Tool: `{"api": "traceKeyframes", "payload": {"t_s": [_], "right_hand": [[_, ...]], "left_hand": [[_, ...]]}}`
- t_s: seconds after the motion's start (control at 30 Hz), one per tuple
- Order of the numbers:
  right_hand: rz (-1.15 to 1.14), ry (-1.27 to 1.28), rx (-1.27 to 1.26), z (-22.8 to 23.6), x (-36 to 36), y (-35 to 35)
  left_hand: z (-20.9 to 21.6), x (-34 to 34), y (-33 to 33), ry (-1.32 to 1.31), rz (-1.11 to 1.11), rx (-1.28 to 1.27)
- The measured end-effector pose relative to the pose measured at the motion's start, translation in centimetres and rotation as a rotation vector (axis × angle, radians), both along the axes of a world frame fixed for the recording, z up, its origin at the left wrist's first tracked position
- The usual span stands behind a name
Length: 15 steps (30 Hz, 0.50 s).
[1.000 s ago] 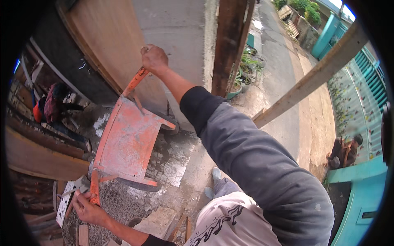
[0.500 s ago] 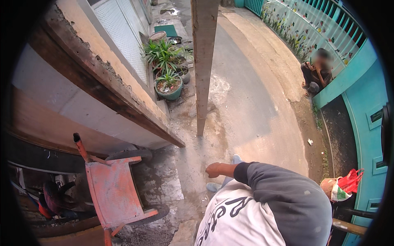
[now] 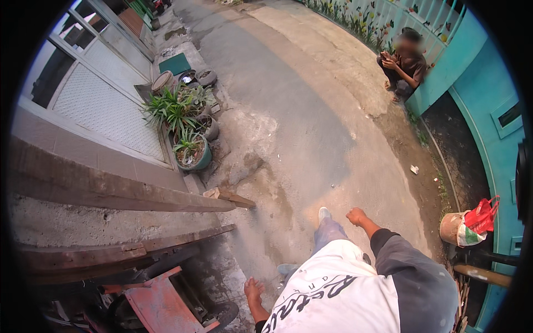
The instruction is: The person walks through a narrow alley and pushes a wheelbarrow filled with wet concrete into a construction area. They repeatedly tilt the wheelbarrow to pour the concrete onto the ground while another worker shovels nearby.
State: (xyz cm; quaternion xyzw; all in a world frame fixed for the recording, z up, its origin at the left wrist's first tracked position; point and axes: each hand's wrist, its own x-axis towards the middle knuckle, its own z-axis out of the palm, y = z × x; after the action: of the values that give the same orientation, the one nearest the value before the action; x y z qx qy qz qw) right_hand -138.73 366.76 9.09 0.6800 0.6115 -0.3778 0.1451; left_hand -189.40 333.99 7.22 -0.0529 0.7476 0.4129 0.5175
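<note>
My left hand [image 3: 254, 289] hangs low beside my body, fingers loosely apart, holding nothing. It is nearest to the worn orange wheelbarrow [image 3: 164, 304], without touching it. Out in front on the right, over the paved lane [image 3: 302, 119], my right hand [image 3: 356, 216] is curled into a loose fist with nothing showing in it. One foot in a pale shoe [image 3: 323, 213] is forward on the lane. Left of me, wooden beams [image 3: 139, 191] run along the wall, apart from both hands.
Potted plants [image 3: 191, 151] line the left wall. A person [image 3: 408, 64] squats by the turquoise gate [image 3: 488, 133] on the right, hands together. Near that gate stands a bucket [image 3: 451, 227] with a red plastic bag [image 3: 484, 215]. A pole [image 3: 483, 275] juts out at lower right.
My view has swung right and forward. The upright beam that stood ahead now appears lying across at left. My left hand has come into view; my right hand has moved right.
</note>
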Motion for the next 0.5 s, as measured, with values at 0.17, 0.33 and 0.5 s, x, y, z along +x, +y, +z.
{"api": "traceKeyframes", "payload": {"t_s": [0.17,0.33,0.5], "right_hand": [[0.254,0.135,-0.047,-0.7,-3.1,2.7],[0.143,0.300,0.110,5.0,-2.5,15.0],[-0.310,0.228,-0.031,1.5,2.9,18.7]], "left_hand": [[5.6,8.5,18.6,0.125,-0.596,0.097],[5.9,8.9,28.5,0.239,-0.501,0.085],[3.8,7.1,29.0,0.136,-0.377,-0.141]]}}
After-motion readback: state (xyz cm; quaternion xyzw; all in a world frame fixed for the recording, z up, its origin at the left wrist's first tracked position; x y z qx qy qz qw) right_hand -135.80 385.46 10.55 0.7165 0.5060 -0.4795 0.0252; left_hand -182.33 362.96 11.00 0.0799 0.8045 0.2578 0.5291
